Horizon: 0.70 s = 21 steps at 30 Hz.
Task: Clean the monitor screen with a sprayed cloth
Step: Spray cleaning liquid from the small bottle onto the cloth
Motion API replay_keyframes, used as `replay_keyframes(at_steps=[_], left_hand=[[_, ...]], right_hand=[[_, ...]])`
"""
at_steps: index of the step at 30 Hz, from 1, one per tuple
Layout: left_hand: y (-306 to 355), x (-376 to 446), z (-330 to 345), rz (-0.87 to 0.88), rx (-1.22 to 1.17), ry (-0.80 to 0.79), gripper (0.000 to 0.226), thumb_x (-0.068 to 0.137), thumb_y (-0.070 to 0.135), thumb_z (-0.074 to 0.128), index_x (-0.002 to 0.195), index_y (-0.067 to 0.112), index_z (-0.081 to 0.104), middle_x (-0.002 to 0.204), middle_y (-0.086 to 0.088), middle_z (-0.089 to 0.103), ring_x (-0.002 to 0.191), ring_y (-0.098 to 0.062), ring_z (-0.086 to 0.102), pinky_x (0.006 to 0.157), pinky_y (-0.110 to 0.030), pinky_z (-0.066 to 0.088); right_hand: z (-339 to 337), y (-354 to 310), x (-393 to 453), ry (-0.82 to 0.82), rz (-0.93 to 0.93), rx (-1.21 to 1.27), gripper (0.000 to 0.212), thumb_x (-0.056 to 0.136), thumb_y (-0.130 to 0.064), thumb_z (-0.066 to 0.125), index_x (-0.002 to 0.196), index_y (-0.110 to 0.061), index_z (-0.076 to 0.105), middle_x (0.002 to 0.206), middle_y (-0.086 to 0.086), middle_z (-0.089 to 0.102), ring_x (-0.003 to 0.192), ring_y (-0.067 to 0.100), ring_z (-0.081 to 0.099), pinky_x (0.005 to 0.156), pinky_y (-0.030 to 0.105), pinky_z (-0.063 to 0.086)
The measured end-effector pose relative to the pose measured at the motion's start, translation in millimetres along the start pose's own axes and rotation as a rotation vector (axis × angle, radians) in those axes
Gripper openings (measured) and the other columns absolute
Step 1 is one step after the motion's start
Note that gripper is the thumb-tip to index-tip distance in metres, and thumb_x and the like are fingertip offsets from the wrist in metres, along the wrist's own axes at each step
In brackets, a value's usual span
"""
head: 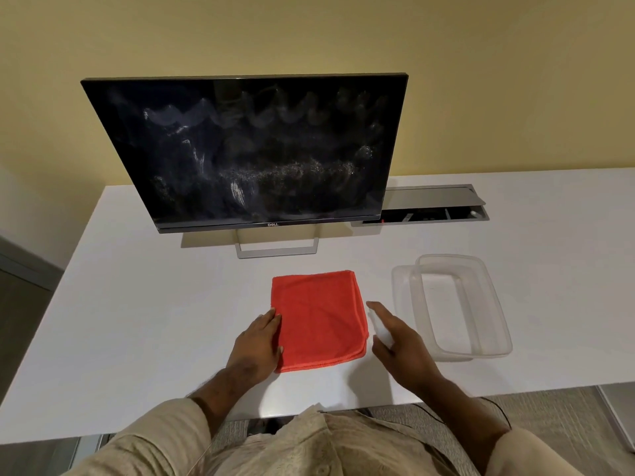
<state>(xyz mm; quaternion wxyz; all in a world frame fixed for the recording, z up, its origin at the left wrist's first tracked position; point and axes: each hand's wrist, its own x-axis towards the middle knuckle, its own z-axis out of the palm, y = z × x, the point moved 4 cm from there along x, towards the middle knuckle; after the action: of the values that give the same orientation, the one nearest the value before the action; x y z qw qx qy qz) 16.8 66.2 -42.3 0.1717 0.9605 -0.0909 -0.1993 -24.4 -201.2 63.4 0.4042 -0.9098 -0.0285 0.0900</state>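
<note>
A left hand [261, 338] rests flat on a folded red cloth [318, 319] before the smeared monitor [240, 149]. The right hand [398, 341] grips what appears to be a small white spray bottle [379, 326]; a light, even mist would suit best.

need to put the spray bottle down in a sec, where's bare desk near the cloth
Bare desk lies wide left of the red cloth, and between cloth and monitor stand. It is crowded to the right: the right hand with the white bottle sits between cloth and clear container.

Left hand [259, 340] flat, fingers straight, palm down, right hand [398, 341] curled in a grip, forefinger extended
</note>
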Motion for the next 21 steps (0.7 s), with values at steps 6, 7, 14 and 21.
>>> replay_keyframes(at_steps=[6, 7, 14, 21], left_hand=[[-1, 2, 1, -0.007, -0.003, -0.005, 0.068, 0.096, 0.045, 0.046, 0.153, 0.018, 0.02, 0.16, -0.001, 0.022, 0.147, -0.024, 0.025, 0.119, -0.039, 0.025], [-1, 2, 2, -0.008, -0.002, -0.007, 0.069, 0.096, 0.045, 0.046, 0.153, 0.018, 0.02, 0.161, -0.001, 0.022, 0.147, -0.024, 0.025, 0.12, -0.039, 0.024], [-1, 2, -1, -0.013, 0.011, -0.001, 0.072, 0.093, 0.046, 0.051, 0.153, 0.019, 0.023, 0.159, 0.0, 0.026, 0.145, -0.022, 0.028, 0.118, -0.036, 0.024], [2, 6, -14, -0.043, 0.01, 0.079, 0.079, 0.083, 0.055, 0.058, 0.149, 0.02, 0.032, 0.154, 0.001, 0.037, 0.139, -0.023, 0.038, 0.114, -0.038, 0.031]], right_hand=[[0, 31, -4, 0.045, 0.111, -0.069, 0.062, 0.088, -0.013, 0.053, 0.137, -0.045, 0.034, 0.099, -0.007, 0.063, 0.083, 0.008, 0.06, 0.076, 0.028, 0.046], [-2, 31, -1, 0.054, 0.121, -0.087, 0.06, 0.087, -0.011, 0.052, 0.134, -0.044, 0.035, 0.087, -0.008, 0.06, 0.073, 0.006, 0.057, 0.069, 0.027, 0.043], [-18, 24, 20, 0.183, 0.097, -0.079, 0.064, 0.09, -0.005, 0.055, 0.148, -0.023, 0.034, 0.135, 0.002, 0.056, 0.114, 0.019, 0.056, 0.093, 0.024, 0.037], [-28, 14, 36, 0.205, 0.09, -0.015, 0.057, 0.089, -0.014, 0.054, 0.142, -0.029, 0.038, 0.14, -0.003, 0.053, 0.12, 0.021, 0.056, 0.101, 0.034, 0.044]])
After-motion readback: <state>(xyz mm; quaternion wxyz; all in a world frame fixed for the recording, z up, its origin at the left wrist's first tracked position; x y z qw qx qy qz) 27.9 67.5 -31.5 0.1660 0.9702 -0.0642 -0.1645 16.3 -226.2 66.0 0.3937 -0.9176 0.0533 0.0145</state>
